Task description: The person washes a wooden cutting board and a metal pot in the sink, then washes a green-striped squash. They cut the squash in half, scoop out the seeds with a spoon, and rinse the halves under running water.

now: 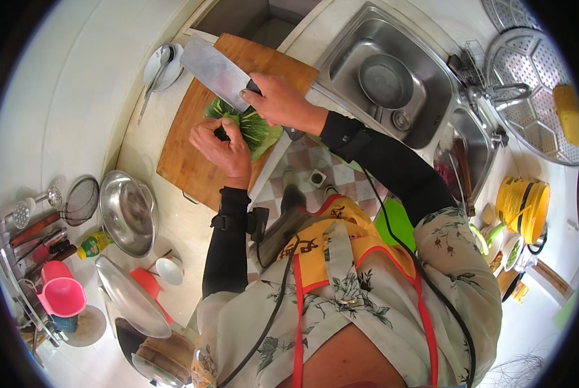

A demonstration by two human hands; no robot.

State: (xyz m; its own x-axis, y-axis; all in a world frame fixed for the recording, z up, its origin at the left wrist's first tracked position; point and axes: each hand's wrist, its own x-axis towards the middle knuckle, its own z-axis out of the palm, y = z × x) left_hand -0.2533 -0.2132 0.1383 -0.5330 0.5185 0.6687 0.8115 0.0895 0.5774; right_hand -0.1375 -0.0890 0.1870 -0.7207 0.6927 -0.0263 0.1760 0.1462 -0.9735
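Note:
A green-skinned piece of squash (254,133) with pale streaks lies on a wooden cutting board (187,150). My right hand (282,102) grips the dark handle of a cleaver (214,70), whose broad steel blade points away to the upper left, its near end at the squash. My left hand (224,145) is on the left part of the squash, thumb and fingers bent around a dark gap. Whether the blade's edge touches the squash cannot be told.
At the right a steel sink (338,72) holds a metal pan (385,80). Left of the board are a saucer (151,68) with a spoon (161,70) and a steel basin (129,213). A yellow bucket (515,203) stands far right. A black cable (391,228) hangs by my right arm.

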